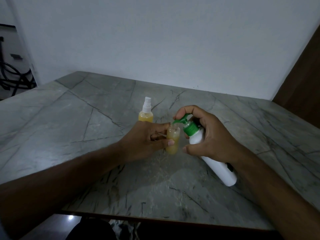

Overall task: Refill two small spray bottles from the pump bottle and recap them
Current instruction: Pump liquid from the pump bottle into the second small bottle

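My left hand (147, 141) grips a small uncapped spray bottle (172, 140) with yellow liquid, held upright above the table. My right hand (209, 134) holds a white pump bottle (214, 160) tilted toward it, with a finger on the green pump head (183, 120). The pump's spout sits right over the small bottle's open neck. A second small spray bottle (146, 112), with yellow liquid and its white spray cap on, stands on the table just behind my left hand.
The grey marble-patterned table (86, 118) stretches left and right of the bottles, its front edge near me. A white wall stands behind it. A brown wooden panel (301, 80) rises at the right, and dark cables (13, 78) hang at the far left.
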